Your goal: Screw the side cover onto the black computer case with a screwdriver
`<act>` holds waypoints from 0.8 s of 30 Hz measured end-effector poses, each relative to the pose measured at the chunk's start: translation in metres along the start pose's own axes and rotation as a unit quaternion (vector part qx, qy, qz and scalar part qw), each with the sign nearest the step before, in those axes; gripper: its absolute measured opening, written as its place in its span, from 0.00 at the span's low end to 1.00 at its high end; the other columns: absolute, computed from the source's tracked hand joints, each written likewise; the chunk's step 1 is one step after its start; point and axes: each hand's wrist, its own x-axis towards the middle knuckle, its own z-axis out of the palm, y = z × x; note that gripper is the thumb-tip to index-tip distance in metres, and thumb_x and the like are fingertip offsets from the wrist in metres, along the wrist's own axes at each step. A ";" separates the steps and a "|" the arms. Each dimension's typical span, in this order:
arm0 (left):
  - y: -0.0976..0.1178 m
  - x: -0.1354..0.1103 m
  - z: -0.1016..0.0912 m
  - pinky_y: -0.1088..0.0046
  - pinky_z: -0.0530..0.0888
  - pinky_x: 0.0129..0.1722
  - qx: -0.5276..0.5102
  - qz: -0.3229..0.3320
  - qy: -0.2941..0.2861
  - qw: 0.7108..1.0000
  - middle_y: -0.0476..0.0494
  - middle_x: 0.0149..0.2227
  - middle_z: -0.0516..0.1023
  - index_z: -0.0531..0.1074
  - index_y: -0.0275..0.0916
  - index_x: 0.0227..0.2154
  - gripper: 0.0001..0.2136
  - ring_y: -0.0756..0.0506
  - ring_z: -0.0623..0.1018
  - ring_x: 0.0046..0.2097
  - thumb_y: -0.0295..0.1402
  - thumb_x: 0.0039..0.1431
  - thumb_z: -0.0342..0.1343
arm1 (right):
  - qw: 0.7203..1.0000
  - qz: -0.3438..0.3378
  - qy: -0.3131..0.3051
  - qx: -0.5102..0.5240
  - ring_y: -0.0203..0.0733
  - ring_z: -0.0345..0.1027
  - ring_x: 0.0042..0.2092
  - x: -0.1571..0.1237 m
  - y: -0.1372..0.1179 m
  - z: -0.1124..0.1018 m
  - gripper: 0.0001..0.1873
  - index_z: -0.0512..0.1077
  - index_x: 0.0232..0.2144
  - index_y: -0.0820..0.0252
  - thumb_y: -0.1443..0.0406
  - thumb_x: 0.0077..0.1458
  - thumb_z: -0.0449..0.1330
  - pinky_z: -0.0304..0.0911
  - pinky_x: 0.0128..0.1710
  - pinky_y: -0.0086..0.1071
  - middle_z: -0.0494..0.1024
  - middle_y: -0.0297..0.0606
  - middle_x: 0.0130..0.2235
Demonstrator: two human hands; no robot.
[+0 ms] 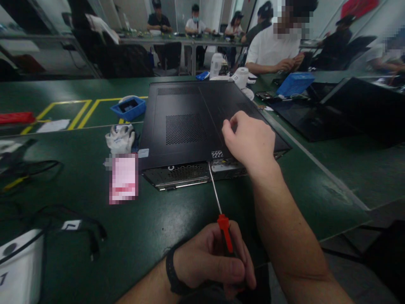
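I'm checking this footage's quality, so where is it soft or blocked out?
Head view: lower-left cables look soft; head view: a pink item is pixelated beyond reading; head view: the screwdriver shows fairly clearly.

- A black desktop computer case (209, 126) is laid flat on the green tabletop (136, 240), its broad panel turned up; the panel is pierced by a perforated vent (183, 128) and marked at its near edge by a checkered sticker (217, 154).
- A screwdriver (222, 219), fitted with a red-and-black handle (225, 234) and a slim metal shaft (215, 192), is held by its handle and angled slightly leftward; its tip is set at the case's near side, just beside the sticker.
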 end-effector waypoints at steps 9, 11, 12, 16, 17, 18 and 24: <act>0.006 -0.004 0.001 0.82 0.73 0.22 0.006 -0.051 0.027 0.998 0.42 0.33 0.81 0.78 0.32 0.39 0.17 0.53 0.77 0.25 0.38 0.51 0.73 | 1.000 0.000 -0.003 0.001 0.52 0.76 0.38 0.000 0.000 0.000 0.18 0.78 0.41 0.58 0.55 0.66 0.52 0.63 0.38 0.40 0.83 0.48 0.37; 0.006 -0.004 0.002 0.81 0.74 0.22 0.001 -0.040 0.023 0.999 0.41 0.34 0.81 0.78 0.32 0.39 0.17 0.52 0.78 0.26 0.37 0.51 0.72 | 1.000 0.003 -0.004 0.002 0.51 0.76 0.38 0.000 0.000 0.000 0.18 0.78 0.41 0.58 0.55 0.66 0.52 0.63 0.38 0.40 0.83 0.48 0.37; 0.006 -0.004 0.002 0.81 0.74 0.22 -0.001 -0.034 0.022 0.999 0.42 0.34 0.81 0.78 0.32 0.39 0.16 0.52 0.78 0.26 0.37 0.52 0.72 | 1.000 0.003 -0.003 0.002 0.51 0.76 0.38 0.000 0.000 0.000 0.18 0.78 0.41 0.59 0.55 0.66 0.52 0.63 0.38 0.40 0.83 0.48 0.37; 0.004 -0.002 0.002 0.84 0.73 0.21 -0.001 -0.015 0.014 1.000 0.44 0.33 0.80 0.77 0.32 0.38 0.13 0.54 0.77 0.25 0.34 0.55 0.71 | 1.000 0.001 0.002 0.004 0.50 0.75 0.38 -0.001 0.001 0.000 0.19 0.78 0.40 0.59 0.55 0.66 0.52 0.63 0.38 0.39 0.83 0.48 0.37; 0.003 -0.002 0.002 0.84 0.73 0.21 0.000 -0.009 0.009 1.000 0.45 0.33 0.80 0.76 0.32 0.38 0.13 0.54 0.77 0.24 0.33 0.55 0.70 | 1.000 0.001 0.001 0.005 0.50 0.75 0.38 -0.001 0.001 0.000 0.19 0.78 0.41 0.59 0.55 0.66 0.52 0.63 0.38 0.39 0.83 0.48 0.37; 0.002 -0.001 0.001 0.84 0.73 0.20 0.001 -0.002 0.005 1.000 0.45 0.33 0.80 0.75 0.33 0.38 0.12 0.54 0.77 0.24 0.33 0.56 0.70 | 1.000 0.001 -0.002 0.005 0.50 0.75 0.38 -0.001 0.001 -0.001 0.19 0.78 0.41 0.59 0.55 0.66 0.52 0.63 0.38 0.39 0.83 0.48 0.37; -0.002 -0.001 -0.003 0.83 0.72 0.18 -0.004 -0.009 -0.001 1.000 0.44 0.33 0.81 0.70 0.36 0.39 0.15 0.54 0.76 0.21 0.35 0.56 0.70 | 1.000 0.004 -0.010 -0.002 0.52 0.76 0.38 0.000 -0.001 -0.003 0.20 0.78 0.41 0.59 0.53 0.66 0.52 0.63 0.37 0.39 0.83 0.49 0.37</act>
